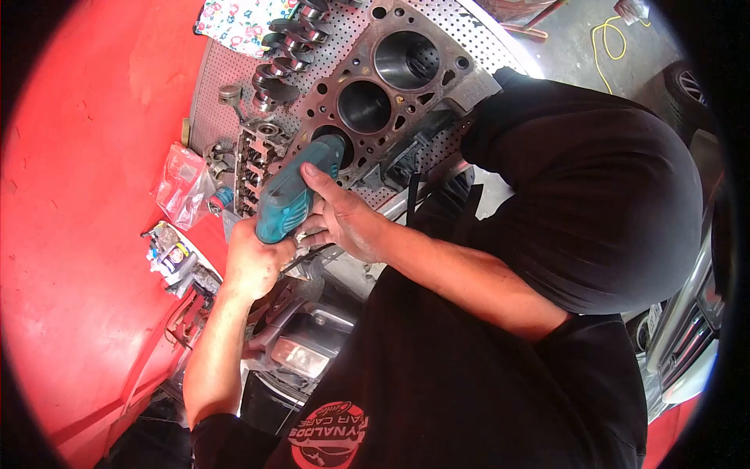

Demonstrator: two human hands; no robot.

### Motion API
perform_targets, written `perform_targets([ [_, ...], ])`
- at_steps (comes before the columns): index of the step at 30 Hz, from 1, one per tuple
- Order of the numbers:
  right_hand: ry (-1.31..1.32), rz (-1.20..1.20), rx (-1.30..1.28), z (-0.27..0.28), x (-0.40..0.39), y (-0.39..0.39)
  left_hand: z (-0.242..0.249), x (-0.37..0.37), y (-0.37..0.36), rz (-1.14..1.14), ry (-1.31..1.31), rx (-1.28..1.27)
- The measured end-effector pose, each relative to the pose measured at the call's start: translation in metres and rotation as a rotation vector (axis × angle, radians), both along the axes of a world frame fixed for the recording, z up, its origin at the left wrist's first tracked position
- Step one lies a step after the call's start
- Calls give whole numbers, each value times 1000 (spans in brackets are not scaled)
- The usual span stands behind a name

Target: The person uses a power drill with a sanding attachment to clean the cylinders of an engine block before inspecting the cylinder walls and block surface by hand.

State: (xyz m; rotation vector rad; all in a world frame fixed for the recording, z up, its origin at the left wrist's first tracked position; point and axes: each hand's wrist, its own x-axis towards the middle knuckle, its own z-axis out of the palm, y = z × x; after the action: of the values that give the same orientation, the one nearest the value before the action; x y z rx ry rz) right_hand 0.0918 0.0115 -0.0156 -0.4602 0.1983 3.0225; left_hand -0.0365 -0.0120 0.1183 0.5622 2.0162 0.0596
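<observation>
A teal and black power drill [293, 195] points into the nearest bore of a metal engine block [363, 47]; its tip is hidden there. My left hand [256, 262] is wrapped round the drill's lower rear part. Against the side of the drill body is my right hand [340, 219], thumb on top and fingers curled beneath. Two more round bores of the block show beyond the drill. Beside the block, a cylinder head with valve springs [251, 168] lies on the perforated table [215, 74].
A crankshaft [289, 51], a piston [230, 95] and flowered cloth [244, 25] lie left of the block. Plastic bags [183, 184] are by the red surface [86, 203]. Dark fabric [601, 195] fills the right. A yellow cord [600, 51] is on the floor.
</observation>
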Motion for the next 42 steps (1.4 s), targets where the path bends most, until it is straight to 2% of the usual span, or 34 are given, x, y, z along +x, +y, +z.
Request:
perform_targets([
  [3, -9, -37, -44, -1, 0, -2, -8, 6, 4, 118, -84, 68],
  [8, -32, -83, -45, -4, -1, 0, -20, -3, 6, -32, -9, 12],
  [11, -42, -96, -49, -7, -2, 1, -23, -9, 14, -76, -24, -130],
  [13, -50, -100, -55, -8, -2, 2, -21, -2, 21, 42, -114, -51],
  [15, -66, -91, -42, -8, -1, 5, -23, -3, 23, 42, -125, -34],
  [17, -76, -88, -47, -7, -3, 4, -27, -13, 17, -71, -58, -88],
  [20, -76, -97, -63, -9, -5, 3, -30, -18, 15, -122, -34, -122],
  [23, -74, -123, -86, -4, -4, 5, -29, -16, 15, -71, -40, -115],
  [25, -98, -160, -91, 0, -1, 6, -22, -4, 24, 112, -185, -16],
  [27, -66, -154, -98, -3, 3, 3, -18, -5, 22, 124, -219, 15],
  [29, -27, -166, -103, -7, 3, 2, -11, -20, 6, -34, -139, -19],
  [30, -6, -172, -113, -8, 3, -1, 0, -12, 9, 5, -124, -4],
  [33, 59, -147, -98, -3, 1, -4, 31, -13, 1, -105, -44, -75],
  [37, 158, -69, -27, 5, -1, -9, 57, -5, -13, -101, 80, -42],
  [42, 211, 13, 73, 22, 3, -6, 80, 0, -26, -5, 53, 58],
])
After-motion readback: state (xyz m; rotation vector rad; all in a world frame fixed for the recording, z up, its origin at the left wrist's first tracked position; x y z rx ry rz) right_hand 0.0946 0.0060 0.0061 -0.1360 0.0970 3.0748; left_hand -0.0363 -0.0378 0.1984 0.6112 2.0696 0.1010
